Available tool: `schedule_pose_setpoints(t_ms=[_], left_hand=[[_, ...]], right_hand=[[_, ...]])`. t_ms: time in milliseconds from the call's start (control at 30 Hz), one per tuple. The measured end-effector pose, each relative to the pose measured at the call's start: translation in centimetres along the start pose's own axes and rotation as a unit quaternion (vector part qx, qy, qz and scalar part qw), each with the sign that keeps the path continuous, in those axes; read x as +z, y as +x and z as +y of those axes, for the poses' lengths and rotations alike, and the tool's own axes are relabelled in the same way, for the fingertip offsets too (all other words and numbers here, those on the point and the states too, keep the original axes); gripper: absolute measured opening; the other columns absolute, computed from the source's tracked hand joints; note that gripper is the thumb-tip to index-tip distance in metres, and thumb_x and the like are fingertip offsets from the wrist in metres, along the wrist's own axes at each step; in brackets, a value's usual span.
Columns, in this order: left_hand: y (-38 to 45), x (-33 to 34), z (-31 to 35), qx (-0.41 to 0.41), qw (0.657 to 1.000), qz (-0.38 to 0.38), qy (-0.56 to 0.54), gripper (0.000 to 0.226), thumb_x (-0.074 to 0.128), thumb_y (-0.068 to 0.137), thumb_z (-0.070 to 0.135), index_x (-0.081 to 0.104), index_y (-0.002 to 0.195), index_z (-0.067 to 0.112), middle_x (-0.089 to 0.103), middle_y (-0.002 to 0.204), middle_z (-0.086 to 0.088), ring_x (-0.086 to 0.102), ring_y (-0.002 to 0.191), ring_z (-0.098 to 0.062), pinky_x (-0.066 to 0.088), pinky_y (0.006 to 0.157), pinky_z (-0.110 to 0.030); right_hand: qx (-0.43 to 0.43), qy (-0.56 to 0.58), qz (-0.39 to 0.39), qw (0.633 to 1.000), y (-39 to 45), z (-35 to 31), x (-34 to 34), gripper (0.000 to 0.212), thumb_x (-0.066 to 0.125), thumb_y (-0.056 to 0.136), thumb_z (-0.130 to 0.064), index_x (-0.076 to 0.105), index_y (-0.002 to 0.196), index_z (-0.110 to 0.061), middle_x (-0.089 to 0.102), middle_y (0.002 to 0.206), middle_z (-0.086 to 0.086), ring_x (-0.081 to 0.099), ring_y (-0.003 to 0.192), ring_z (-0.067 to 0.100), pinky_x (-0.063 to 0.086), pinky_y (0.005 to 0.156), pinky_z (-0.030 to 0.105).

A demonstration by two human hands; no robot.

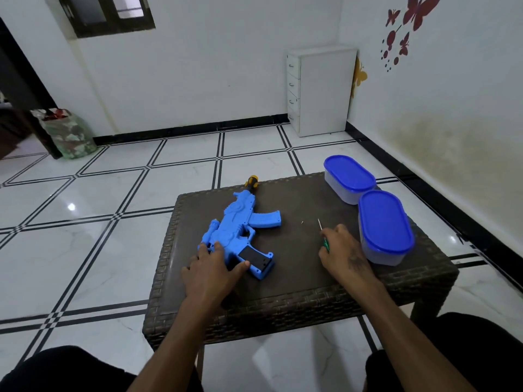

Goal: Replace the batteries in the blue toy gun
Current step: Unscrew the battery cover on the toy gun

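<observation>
Left hand (211, 268): lay flat, fingers spread, pressing on rear of the toy gun, centre-left of frame.
Blue toy gun (239, 230): lay on its side on the wicker table (297, 281), orange muzzle toward far edge; grip showed a dark open recess.
Small screw (302, 222): loose on table, centre, apart from gun.
Right hand (343, 251): curled closed around a green-handled screwdriver (323, 236), tip pointing away.
Blue-lidded containers (385, 226): two, lids on, right of frame, touching each other.

Dark wicker table (297, 304), blue toy gun (236, 232), two blue-lidded containers (349, 179), small screw (302, 222)
</observation>
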State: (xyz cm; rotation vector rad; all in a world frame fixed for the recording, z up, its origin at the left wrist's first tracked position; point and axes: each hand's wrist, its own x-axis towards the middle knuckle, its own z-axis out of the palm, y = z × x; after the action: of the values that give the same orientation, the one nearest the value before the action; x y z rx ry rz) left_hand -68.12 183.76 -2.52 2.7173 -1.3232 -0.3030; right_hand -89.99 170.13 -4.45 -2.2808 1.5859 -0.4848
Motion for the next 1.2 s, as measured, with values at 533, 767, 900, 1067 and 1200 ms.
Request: schedule_pose_setpoints(t_ms=[533, 767, 900, 1067, 1200], left_hand=[[3.3, -0.7, -0.7, 0.143, 0.986, 0.067, -0.049, 0.053, 0.063, 0.086, 0.048, 0.052, 0.137, 0.036, 0.038, 0.150, -0.005, 0.039, 0.132, -0.030, 0.036, 0.107, -0.040], [5.3, -0.9, -1.0, 0.155, 0.987, 0.008, -0.045, 0.049, 0.069, 0.084, 0.043, 0.057, 0.132, 0.039, 0.037, 0.148, 0.000, 0.033, 0.135, -0.025, 0.036, 0.108, -0.040], [5.5, -1.1, -1.0, 0.158, 0.986, -0.006, -0.055, 0.051, 0.073, 0.082, 0.038, 0.057, 0.131, 0.038, 0.038, 0.145, -0.001, 0.032, 0.133, -0.027, 0.038, 0.106, -0.042], [4.8, -1.4, -0.8, 0.149, 0.987, -0.001, -0.055, 0.053, 0.071, 0.084, 0.039, 0.055, 0.134, 0.039, 0.039, 0.143, 0.000, 0.032, 0.131, -0.027, 0.039, 0.104, -0.043], [4.4, -1.4, -0.6, 0.139, 0.988, 0.008, -0.060, 0.051, 0.069, 0.085, 0.037, 0.054, 0.134, 0.039, 0.042, 0.140, -0.002, 0.033, 0.128, -0.029, 0.040, 0.103, -0.045]], right_hand=[[-0.051, 0.142, -0.064, 0.986, -1.3, -7.4, 2.8, 0.034, 0.062, 0.089, -0.051, 0.070, 0.105, -0.022, 0.067, 0.100, -0.001, 0.064, 0.092, 0.013, 0.048, 0.078, 0.025], [0.032, 0.167, -0.117, 0.978, -0.5, -9.7, 4.4, 0.032, 0.072, 0.082, -0.051, 0.070, 0.080, -0.020, 0.065, 0.071, -0.003, 0.068, 0.064, 0.019, 0.060, 0.066, 0.043], [0.056, 0.184, -0.152, 0.970, 0.0, -10.2, 4.4, 0.028, 0.075, 0.084, -0.039, 0.065, 0.080, -0.014, 0.064, 0.066, 0.001, 0.070, 0.055, 0.024, 0.061, 0.062, 0.046], [0.054, 0.172, -0.177, 0.967, 0.9, -9.7, 4.7, 0.021, 0.076, 0.085, -0.029, 0.066, 0.090, -0.012, 0.064, 0.082, 0.001, 0.072, 0.064, 0.022, 0.062, 0.065, 0.045], [0.054, 0.199, -0.199, 0.958, 1.1, -9.1, 4.8, 0.018, 0.077, 0.085, -0.021, 0.067, 0.096, -0.011, 0.067, 0.093, 0.007, 0.071, 0.071, 0.020, 0.063, 0.061, 0.039]])
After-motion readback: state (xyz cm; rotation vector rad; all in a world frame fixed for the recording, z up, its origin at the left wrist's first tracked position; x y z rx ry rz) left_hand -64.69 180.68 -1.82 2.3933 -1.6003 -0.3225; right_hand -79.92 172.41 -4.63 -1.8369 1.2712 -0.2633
